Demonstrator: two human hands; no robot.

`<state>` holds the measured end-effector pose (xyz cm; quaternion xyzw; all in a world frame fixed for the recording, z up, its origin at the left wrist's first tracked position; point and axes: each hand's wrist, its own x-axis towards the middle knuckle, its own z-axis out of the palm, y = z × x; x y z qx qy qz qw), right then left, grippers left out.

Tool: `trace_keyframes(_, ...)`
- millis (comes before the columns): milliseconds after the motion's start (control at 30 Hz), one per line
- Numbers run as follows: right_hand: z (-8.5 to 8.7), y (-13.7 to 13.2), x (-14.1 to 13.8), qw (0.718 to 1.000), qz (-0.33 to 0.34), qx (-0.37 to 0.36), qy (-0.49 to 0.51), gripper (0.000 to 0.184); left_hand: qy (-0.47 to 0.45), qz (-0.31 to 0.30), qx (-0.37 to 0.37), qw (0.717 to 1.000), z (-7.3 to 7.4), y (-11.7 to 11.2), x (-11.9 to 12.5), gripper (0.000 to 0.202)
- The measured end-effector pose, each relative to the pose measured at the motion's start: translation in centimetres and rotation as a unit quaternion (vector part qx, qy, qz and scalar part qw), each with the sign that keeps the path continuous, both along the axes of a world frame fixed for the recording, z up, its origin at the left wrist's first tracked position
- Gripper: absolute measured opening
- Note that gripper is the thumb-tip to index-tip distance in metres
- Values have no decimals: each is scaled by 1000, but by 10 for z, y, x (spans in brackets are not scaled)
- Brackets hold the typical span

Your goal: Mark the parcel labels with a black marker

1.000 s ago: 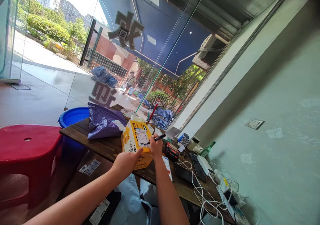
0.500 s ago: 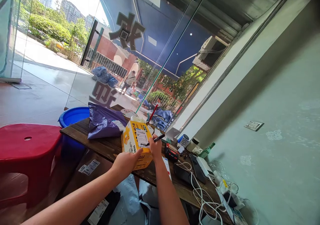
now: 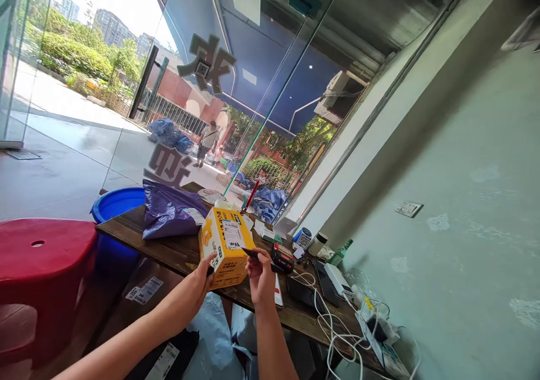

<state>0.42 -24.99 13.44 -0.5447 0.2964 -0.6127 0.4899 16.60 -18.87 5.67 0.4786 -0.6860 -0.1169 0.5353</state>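
Head view: the right hand (image 3: pixel 261 277) partly hides the black marker (image 3: pixel 251 252).

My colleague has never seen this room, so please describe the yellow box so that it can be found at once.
Start at the dark wooden table before the glass door. At its near edge, just right of the purple bag in this view, is the box. Unlike its neighbours, it is bright yellow, with a white label on top.
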Motion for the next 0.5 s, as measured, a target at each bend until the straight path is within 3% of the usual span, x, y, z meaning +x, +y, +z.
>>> trace_keyframes(100,-21,40,-2,997,60,41,-30,24,25,-59,6,998,-9,16,4,48)
trace_keyframes(267,-32,73,-1,997,56,30,-50,38,4,-89,-4,996,0,37,-2,42)
trace_keyframes(367,-29,84,-8,997,73,28,2,37,-38,-102,20,994,11,52,-6,41)
trace_keyframes(500,-39,113,-28,981,142,32,131,34,-156,-140,134,969,25,93,-15,42)
